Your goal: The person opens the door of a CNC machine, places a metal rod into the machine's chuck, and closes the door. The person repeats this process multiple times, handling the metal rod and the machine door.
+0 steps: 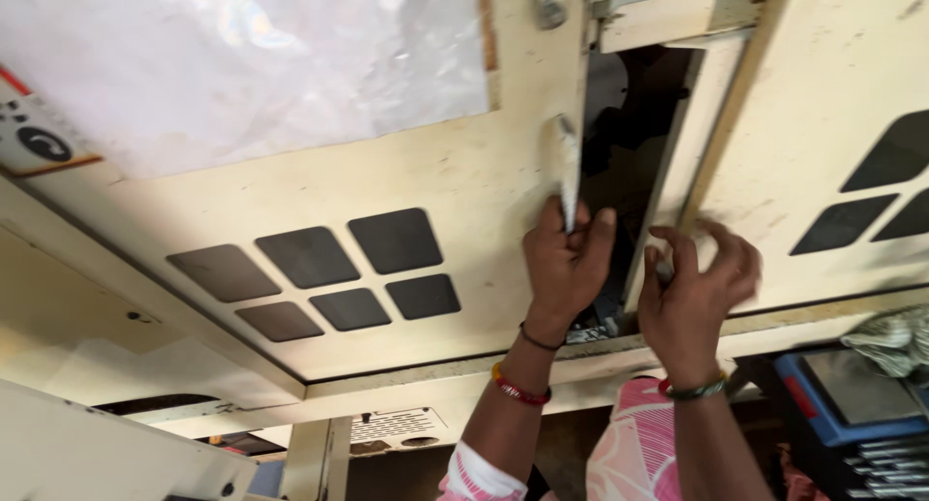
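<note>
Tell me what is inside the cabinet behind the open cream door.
Through the gap beside the cream door, held at its edge by the left hand, only dark, indistinct shapes show. The door covers everything else.

Cream metal cabinet wall with dark square vent panels, crinkled plastic sheet taped above, blue tool case lower right, soft daylight throughout

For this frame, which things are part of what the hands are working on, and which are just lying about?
In hand:
- left hand gripping the cabinet door edge
- right hand at the inner panel of the dark opening
- cream cabinet door

Lying about:
- blue tool case with sockets
- crumpled cloth
- plastic sheet on the door
</note>
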